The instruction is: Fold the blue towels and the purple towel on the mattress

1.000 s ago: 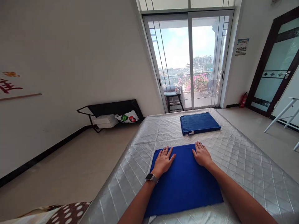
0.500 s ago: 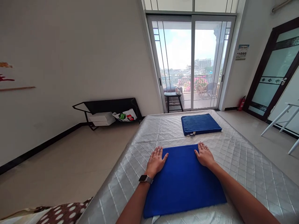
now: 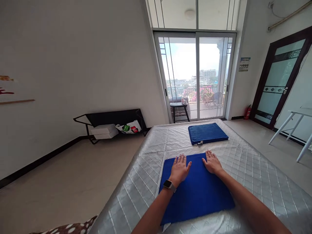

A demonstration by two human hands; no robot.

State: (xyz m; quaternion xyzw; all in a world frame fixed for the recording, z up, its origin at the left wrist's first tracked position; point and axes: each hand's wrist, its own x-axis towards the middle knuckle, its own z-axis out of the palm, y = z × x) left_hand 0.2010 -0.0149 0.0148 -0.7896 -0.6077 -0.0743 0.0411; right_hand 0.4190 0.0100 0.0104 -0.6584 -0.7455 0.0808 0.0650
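Observation:
A bright blue cloth, flat and roughly rectangular, lies on the quilted silver-grey bed cover. My left hand, with a watch on the wrist, rests flat on the cloth's upper left part, fingers stretched out. On its upper right edge lies my right hand, palm down with the thumb spread. Neither hand grips anything. A small white tag sticks out at the cloth's near left corner. Beyond my hands is a neat stack of folded darker blue cloths.
At the left wall stands a black rack with a white box and a printed bag. A dark stool is by the glass sliding door. White table legs stand at right. Brown spotted fabric shows at lower left.
My left hand has slid right, from the cloth's left edge onto its surface. The right hand stays at the right edge. The view has tilted up slightly.

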